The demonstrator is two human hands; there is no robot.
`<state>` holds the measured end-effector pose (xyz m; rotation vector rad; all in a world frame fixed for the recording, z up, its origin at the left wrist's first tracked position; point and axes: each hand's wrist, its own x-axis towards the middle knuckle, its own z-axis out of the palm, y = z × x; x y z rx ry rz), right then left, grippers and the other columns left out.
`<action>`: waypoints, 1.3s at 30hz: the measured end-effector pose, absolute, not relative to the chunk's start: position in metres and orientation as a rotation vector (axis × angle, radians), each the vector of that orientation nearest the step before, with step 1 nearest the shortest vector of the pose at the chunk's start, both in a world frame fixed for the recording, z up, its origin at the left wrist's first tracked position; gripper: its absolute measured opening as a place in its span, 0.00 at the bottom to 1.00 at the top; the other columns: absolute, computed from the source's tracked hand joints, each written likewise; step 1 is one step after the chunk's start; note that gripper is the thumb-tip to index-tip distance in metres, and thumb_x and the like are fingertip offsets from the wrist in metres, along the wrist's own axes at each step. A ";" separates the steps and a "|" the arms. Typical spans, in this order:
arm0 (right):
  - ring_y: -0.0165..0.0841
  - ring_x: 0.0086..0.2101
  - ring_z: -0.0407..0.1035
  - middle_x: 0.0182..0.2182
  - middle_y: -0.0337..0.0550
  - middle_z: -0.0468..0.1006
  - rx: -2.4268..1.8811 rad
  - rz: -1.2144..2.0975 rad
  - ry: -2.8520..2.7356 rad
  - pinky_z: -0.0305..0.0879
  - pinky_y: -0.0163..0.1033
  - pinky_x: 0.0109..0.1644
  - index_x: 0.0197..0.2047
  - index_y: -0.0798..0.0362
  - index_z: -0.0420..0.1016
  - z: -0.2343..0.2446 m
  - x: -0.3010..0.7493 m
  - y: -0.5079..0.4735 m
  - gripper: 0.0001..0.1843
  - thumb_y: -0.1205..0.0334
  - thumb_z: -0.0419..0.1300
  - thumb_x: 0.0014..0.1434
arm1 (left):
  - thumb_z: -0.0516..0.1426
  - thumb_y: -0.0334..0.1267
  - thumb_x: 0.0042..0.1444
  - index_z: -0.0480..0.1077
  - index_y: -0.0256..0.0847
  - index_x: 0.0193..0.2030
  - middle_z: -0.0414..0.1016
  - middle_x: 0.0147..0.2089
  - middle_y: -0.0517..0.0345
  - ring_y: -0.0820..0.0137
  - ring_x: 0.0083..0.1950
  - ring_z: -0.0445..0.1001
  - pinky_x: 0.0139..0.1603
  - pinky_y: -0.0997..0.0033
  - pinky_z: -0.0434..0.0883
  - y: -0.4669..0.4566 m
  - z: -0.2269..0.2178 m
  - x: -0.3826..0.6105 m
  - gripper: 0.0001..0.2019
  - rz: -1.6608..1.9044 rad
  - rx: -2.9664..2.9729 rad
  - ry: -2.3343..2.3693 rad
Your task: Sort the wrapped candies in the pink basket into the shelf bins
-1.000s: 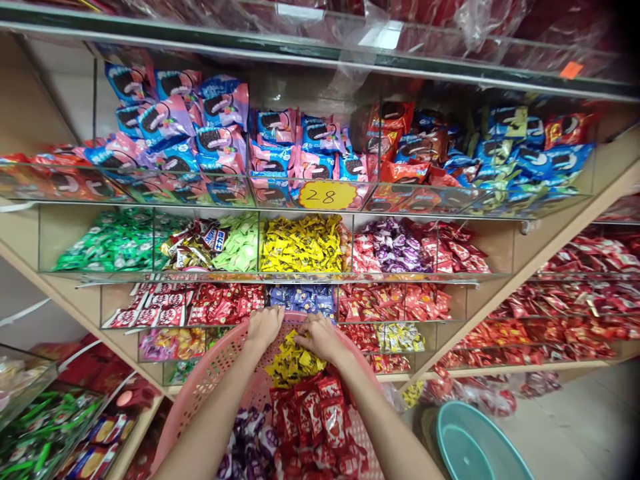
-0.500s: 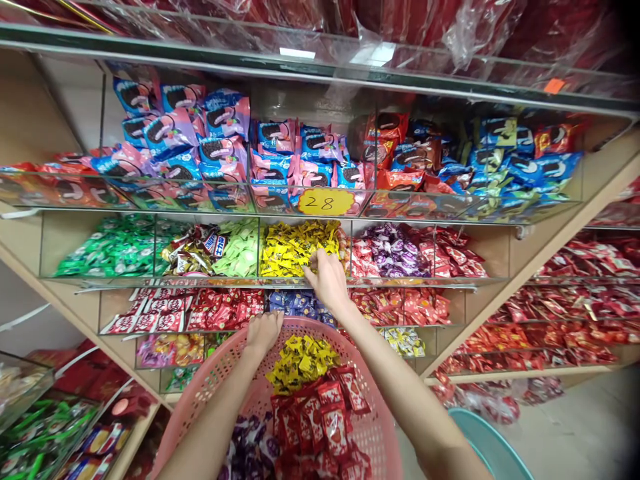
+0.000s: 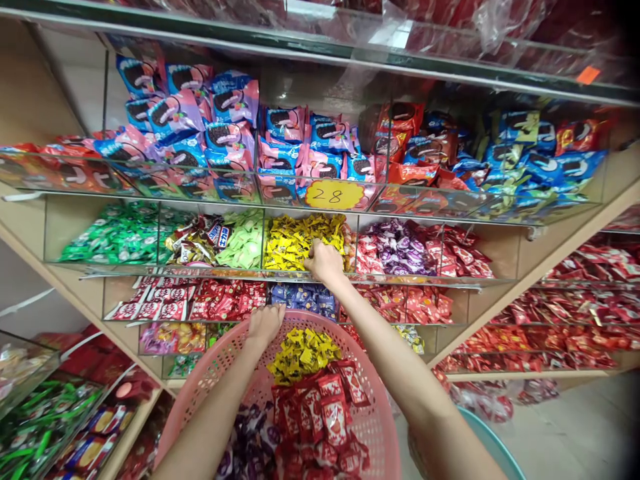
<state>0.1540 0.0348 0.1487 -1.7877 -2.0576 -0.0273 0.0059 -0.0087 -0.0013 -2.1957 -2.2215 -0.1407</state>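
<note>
My left hand (image 3: 266, 325) is closed over the far rim of a round pink plastic basket (image 3: 200, 393). Inside it lie yellow-wrapped candies (image 3: 306, 357), red packets (image 3: 320, 413) and purple-wrapped candies (image 3: 250, 437). My right hand (image 3: 326, 261) reaches over the glass front of a shelf compartment, its fingers curled on the yellow-wrapped candies (image 3: 290, 241) there. The fingertips are partly hidden among the wrappers, so how many pieces they grip does not show.
Purple candies (image 3: 400, 247) and green candies (image 3: 115, 233) fill compartments on the same shelf. Above are cookie packets (image 3: 230, 137) and a yellow price tag (image 3: 334, 195). Glass edging (image 3: 240, 271) runs along the shelf front. A teal tub (image 3: 493, 440) stands at lower right.
My right hand has pressed deeper into the yellow candies, and its fingers have curled in. My left hand keeps its hold on the basket rim. The view has shifted slightly.
</note>
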 end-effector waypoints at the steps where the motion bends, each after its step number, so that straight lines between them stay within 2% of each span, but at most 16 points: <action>1: 0.42 0.43 0.66 0.36 0.49 0.75 -1.777 -0.016 -2.035 0.60 0.41 0.41 0.43 0.55 0.66 0.150 0.156 0.034 0.14 0.62 0.57 0.52 | 0.36 0.48 0.63 0.69 0.37 0.44 0.76 0.40 0.44 0.61 0.45 0.74 0.47 0.63 0.64 -0.009 -0.001 0.006 0.25 -0.147 -2.198 -2.222; 5: 0.37 0.39 0.66 0.34 0.43 0.74 -1.581 0.031 -1.952 0.59 0.39 0.41 0.42 0.53 0.65 0.163 0.170 0.019 0.11 0.61 0.55 0.54 | 0.36 0.48 0.63 0.70 0.37 0.44 0.76 0.40 0.44 0.62 0.45 0.74 0.48 0.63 0.64 -0.009 -0.002 0.006 0.25 -0.158 -2.206 -2.231; 8: 0.34 0.39 0.64 0.35 0.40 0.72 -1.245 0.096 -2.011 0.58 0.37 0.42 0.46 0.53 0.63 0.166 0.178 -0.008 0.14 0.61 0.54 0.55 | 0.36 0.47 0.63 0.70 0.37 0.44 0.76 0.40 0.45 0.62 0.44 0.74 0.48 0.63 0.64 -0.008 -0.002 0.006 0.25 -0.170 -2.215 -2.209; 11: 0.33 0.39 0.63 0.37 0.40 0.72 -0.947 0.214 -2.246 0.58 0.37 0.43 0.54 0.51 0.61 0.146 0.181 -0.031 0.21 0.62 0.54 0.56 | 0.35 0.47 0.63 0.70 0.37 0.43 0.76 0.41 0.45 0.61 0.44 0.74 0.47 0.62 0.65 -0.009 0.000 0.005 0.26 -0.170 -2.233 -2.197; 14: 0.33 0.38 0.62 0.36 0.41 0.72 -0.865 0.331 -2.448 0.57 0.37 0.43 0.56 0.49 0.62 0.105 0.182 -0.035 0.23 0.64 0.55 0.56 | 0.35 0.47 0.63 0.69 0.36 0.45 0.76 0.42 0.44 0.61 0.44 0.74 0.46 0.62 0.65 -0.010 0.001 0.005 0.26 -0.153 -2.230 -2.236; 19: 0.32 0.33 0.63 0.28 0.38 0.71 -1.099 0.502 -2.436 0.56 0.36 0.41 0.46 0.53 0.70 0.038 0.183 -0.011 0.15 0.63 0.59 0.53 | 0.35 0.48 0.62 0.70 0.38 0.45 0.76 0.42 0.46 0.62 0.45 0.74 0.47 0.65 0.64 -0.011 0.002 0.006 0.27 -0.167 -2.222 -2.273; 25: 0.31 0.32 0.66 0.26 0.38 0.72 -1.445 0.415 -2.384 0.53 0.32 0.34 0.34 0.51 0.71 0.007 0.179 0.004 0.03 0.63 0.56 0.56 | 0.36 0.48 0.62 0.71 0.38 0.44 0.76 0.41 0.46 0.62 0.44 0.74 0.47 0.64 0.64 -0.009 0.000 0.006 0.26 -0.182 -2.212 -2.254; 34: 0.34 0.37 0.67 0.31 0.43 0.75 -1.485 0.295 -2.410 0.53 0.33 0.35 0.34 0.51 0.71 0.009 0.181 -0.001 0.05 0.61 0.55 0.58 | 0.36 0.48 0.62 0.70 0.38 0.43 0.77 0.39 0.46 0.61 0.43 0.74 0.46 0.64 0.65 -0.009 0.000 0.006 0.26 -0.189 -2.195 -2.217; 39: 0.32 0.30 0.65 0.22 0.42 0.72 -1.296 0.201 -2.394 0.52 0.34 0.33 0.24 0.52 0.70 0.059 0.174 -0.014 0.19 0.52 0.49 0.62 | 0.35 0.47 0.63 0.70 0.36 0.43 0.77 0.39 0.45 0.61 0.43 0.74 0.46 0.63 0.65 -0.010 -0.002 0.006 0.26 -0.184 -2.187 -2.197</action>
